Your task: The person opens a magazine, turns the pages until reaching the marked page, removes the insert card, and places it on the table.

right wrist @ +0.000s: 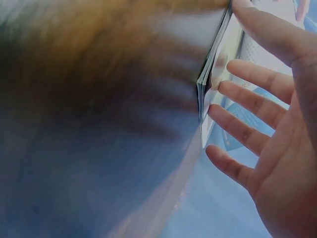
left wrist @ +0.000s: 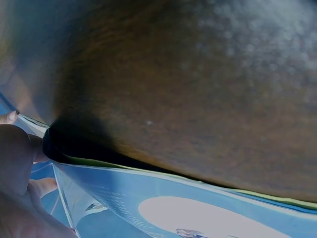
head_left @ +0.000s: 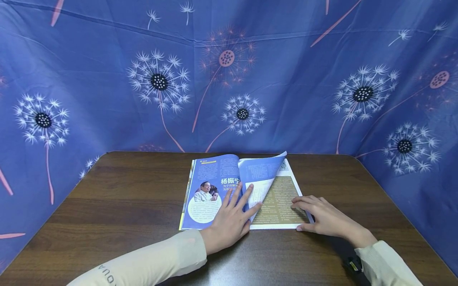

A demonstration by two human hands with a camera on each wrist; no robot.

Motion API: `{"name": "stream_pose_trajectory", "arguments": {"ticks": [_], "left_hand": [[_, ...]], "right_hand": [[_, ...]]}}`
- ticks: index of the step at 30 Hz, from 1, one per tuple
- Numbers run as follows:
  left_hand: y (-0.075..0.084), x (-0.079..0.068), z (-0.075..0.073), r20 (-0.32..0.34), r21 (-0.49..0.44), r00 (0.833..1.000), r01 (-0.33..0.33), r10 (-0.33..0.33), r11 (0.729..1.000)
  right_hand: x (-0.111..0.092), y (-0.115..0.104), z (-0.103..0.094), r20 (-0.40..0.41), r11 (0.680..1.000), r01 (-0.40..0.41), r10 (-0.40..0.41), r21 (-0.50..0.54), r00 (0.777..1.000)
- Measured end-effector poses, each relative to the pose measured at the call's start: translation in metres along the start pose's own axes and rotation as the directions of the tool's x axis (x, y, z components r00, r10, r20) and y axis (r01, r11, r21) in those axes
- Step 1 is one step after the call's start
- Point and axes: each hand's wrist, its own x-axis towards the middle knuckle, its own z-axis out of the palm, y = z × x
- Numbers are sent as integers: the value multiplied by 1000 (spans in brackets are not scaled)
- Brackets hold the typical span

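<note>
An open magazine point(head_left: 205, 171) lies on the wooden table, its left page blue with a photo and white text. From the spine, a loose blue-and-white page point(head_left: 261, 169) curls up, its top corner raised over the tan text page point(head_left: 279, 198) beneath. My left hand point(head_left: 230, 218) rests with spread fingers across the fold, touching the curled page. At the lower right corner, my right hand point(head_left: 322, 218) has its fingers over the tan page and its thumb near the bottom edge. The right wrist view shows its fingers point(right wrist: 247, 131) apart beside the page edges.
The brown wooden table point(head_left: 118, 198) extends to both sides of the magazine. A blue dandelion-print cloth point(head_left: 286, 79) hangs behind and around it. Near the right sleeve sits a small black device point(head_left: 353, 264).
</note>
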Motion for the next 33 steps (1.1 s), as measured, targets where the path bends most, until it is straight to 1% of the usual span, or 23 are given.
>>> {"name": "stream_pose_trajectory", "arguments": {"ticks": [4, 7, 12, 16, 20, 25, 33], "left_hand": [[0, -1, 0, 14, 1, 1000, 0, 0, 1000], [-1, -1, 1, 30, 3, 1000, 7, -7, 1000], [-1, -1, 1, 71, 24, 997, 21, -23, 999], [0, -1, 1, 90, 39, 996, 25, -28, 999], [0, -2, 2, 90, 47, 995, 37, -41, 998], [0, -2, 1, 107, 36, 993, 56, -59, 998], [-1, -2, 1, 125, -3, 990, 60, -59, 998]], "right_hand": [[0, -1, -1, 0, 1000, 0, 0, -6, 1000], [0, -1, -1, -13, 1000, 15, -15, -9, 1000], [0, -1, -1, -31, 999, 38, -38, -12, 999], [0, -1, -2, -16, 1000, 30, -30, -4, 999], [0, -1, -3, 1, 1000, 24, -24, 4, 1000], [0, -1, -4, -7, 999, 34, -34, 14, 999], [0, -1, -4, -6, 999, 43, -43, 20, 999]]}}
